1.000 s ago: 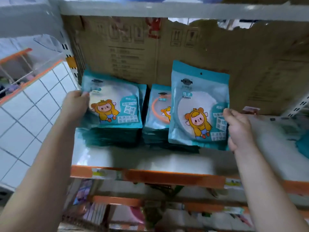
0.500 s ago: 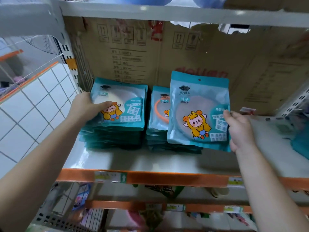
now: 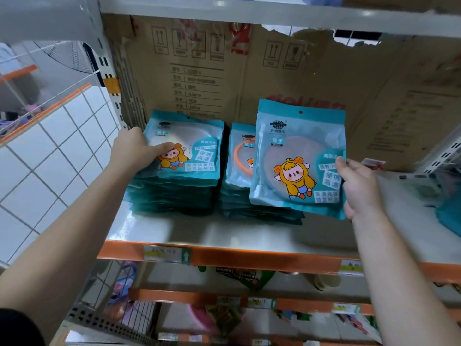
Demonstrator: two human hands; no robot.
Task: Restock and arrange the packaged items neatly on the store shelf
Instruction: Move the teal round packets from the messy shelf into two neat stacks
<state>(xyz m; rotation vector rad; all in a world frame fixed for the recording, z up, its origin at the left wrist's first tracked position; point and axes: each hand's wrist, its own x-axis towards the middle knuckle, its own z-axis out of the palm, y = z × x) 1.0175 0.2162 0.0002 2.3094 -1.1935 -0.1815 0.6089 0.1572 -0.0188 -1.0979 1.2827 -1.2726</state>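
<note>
Packets of pocket mirrors, teal with a cartoon figure in a yellow hood, sit in two piles at the back of the metal shelf (image 3: 224,233), against a sheet of brown cardboard (image 3: 287,78) printed with handling symbols. The left stack (image 3: 189,191) lies nearest the upright. The person's left hand (image 3: 136,152) has hold of its upper packets: the thumb lies flat across the printed face of the top one, and the other fingers curl round the pile's left edge, out of sight. The middle stack (image 3: 237,156) is just beside it, with a narrow gap between them, and its top packet shows an orange ring. In front of that pile the right hand (image 3: 359,186) holds up a single packet (image 3: 294,156), upright and facing outward. It is pinched at its right edge, thumb on the front and fingers curled behind. I can't tell whether its lower edge touches the pile. On the shelf's orange front lip (image 3: 262,258) is a price label (image 3: 166,253). Another teal packet (image 3: 450,213) lies blurred at the far right. White tiles (image 3: 50,166) show to the left.
</note>
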